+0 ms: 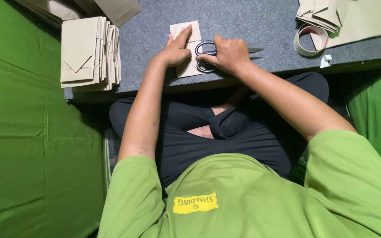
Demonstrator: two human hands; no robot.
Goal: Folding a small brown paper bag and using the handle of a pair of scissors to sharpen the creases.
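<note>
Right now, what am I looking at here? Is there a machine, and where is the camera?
No machine: a person works with two bare hands. The one picture comes from a camera worn on the person's head, looking down, so you see their green shirt, crossed legs and arms from above. In front is a low grey table. The left hand presses flat on a small tan paper piece. The right hand lies on black scissors, whose tip pokes out to the right. At the left lies a stack of folded paper envelopes; more folded paper sits at the top right, beside a tape roll. Green cloth covers the floor.
</note>
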